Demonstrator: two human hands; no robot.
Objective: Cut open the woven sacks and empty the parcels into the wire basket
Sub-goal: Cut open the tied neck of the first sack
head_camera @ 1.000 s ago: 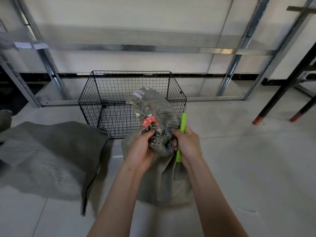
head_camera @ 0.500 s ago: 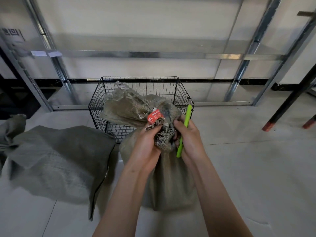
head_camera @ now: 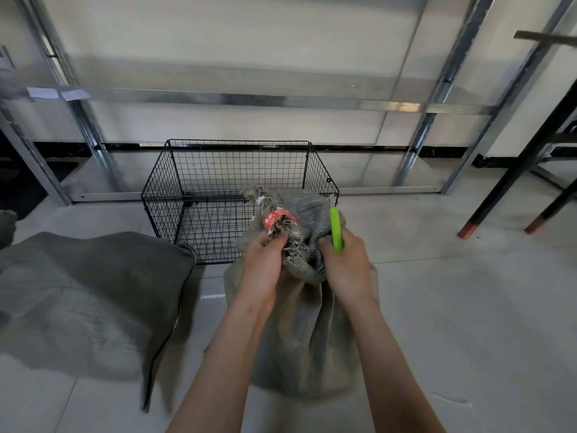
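A grey-green woven sack (head_camera: 307, 332) stands upright on the floor in front of me, its frayed neck bunched at the top with a red tag (head_camera: 276, 217) on it. My left hand (head_camera: 263, 264) grips the frayed neck just under the tag. My right hand (head_camera: 346, 264) holds the neck's right side and also a bright green cutter (head_camera: 336, 229), which points up. Behind the sack sits a black wire basket (head_camera: 175, 195); no parcels show in the part I can see. What the sack holds is hidden.
A second woven sack (head_camera: 84, 295) lies flat on the floor to the left. Metal shelf uprights (head_camera: 437, 98) and a rail run along the wall behind the basket. Black frame legs with red feet (head_camera: 468, 228) stand at the right. Pale floor tiles spread to the right.
The sack's loose top flap, spread out to the left half a second ago, is now bunched down at the neck. Both hands stay on the neck.
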